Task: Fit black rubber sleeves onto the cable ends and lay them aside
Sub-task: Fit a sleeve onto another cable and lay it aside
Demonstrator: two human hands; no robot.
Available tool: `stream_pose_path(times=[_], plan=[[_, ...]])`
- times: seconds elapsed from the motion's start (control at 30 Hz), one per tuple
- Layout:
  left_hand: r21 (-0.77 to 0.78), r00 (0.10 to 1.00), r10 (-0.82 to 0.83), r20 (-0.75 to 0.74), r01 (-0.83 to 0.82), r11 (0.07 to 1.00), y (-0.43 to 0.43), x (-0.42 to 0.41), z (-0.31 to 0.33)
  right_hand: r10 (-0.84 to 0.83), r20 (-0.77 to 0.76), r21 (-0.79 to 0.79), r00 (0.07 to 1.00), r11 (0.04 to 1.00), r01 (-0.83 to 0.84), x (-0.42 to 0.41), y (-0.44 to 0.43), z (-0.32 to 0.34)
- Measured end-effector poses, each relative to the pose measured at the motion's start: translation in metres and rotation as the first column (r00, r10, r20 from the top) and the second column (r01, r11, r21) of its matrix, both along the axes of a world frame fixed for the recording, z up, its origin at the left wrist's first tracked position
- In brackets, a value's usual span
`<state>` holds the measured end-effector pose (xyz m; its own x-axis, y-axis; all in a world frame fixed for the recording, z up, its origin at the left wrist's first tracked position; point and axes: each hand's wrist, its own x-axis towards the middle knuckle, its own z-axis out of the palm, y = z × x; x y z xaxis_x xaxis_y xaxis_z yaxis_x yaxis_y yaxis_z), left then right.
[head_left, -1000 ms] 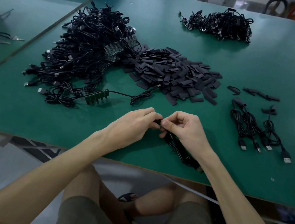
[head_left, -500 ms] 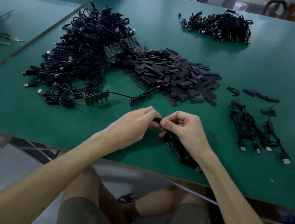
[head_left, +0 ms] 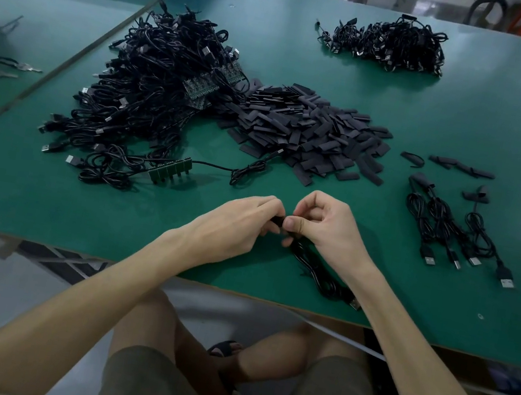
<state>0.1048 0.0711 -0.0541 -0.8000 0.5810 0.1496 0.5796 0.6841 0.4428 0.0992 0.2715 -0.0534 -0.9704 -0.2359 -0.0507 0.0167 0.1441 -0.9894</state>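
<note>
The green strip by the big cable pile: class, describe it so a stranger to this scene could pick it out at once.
On the green table, find the big cable pile on the left. At its near edge lies the green strip. Unlike the boards up in the pile, it lies out on the table, a cable running right from it.

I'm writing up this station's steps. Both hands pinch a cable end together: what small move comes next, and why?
Probably push the sleeve fully onto the cable end: the left hand and right hand pinch them together, not yet laid with the sleeved cables.
</note>
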Motion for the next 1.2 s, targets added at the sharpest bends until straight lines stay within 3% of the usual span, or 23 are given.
stream_pose_path(times=[0.43,0.8,0.93,1.07,1.2], plan=[[-0.032,0.993,-0.034,-0.117,0.031,0.999,0.001,0.0,0.0,0.01,-0.007,0.033,1.0,0.999,-0.01,0.0,0.0,0.0],[0.085,0.996,0.058,-0.065,-0.052,0.995,-0.001,-0.003,-0.004,0.029,-0.037,-0.021,0.999,0.999,-0.03,0.0,0.001,0.001],[0.297,0.989,0.117,0.094,-0.14,0.944,-0.005,-0.011,-0.001,0.025,-0.039,-0.114,0.999,0.993,-0.029,-0.002,0.004,0.001],[0.565,0.927,0.048,0.372,-0.267,0.78,-0.016,-0.019,0.003,-0.043,-0.057,-0.157,0.997,0.987,0.033,-0.004,0.006,-0.001],[0.647,0.887,-0.003,0.461,-0.333,0.685,-0.02,-0.021,0.002,-0.033,-0.071,-0.155,0.997,0.988,0.022,-0.004,0.006,-0.003]])
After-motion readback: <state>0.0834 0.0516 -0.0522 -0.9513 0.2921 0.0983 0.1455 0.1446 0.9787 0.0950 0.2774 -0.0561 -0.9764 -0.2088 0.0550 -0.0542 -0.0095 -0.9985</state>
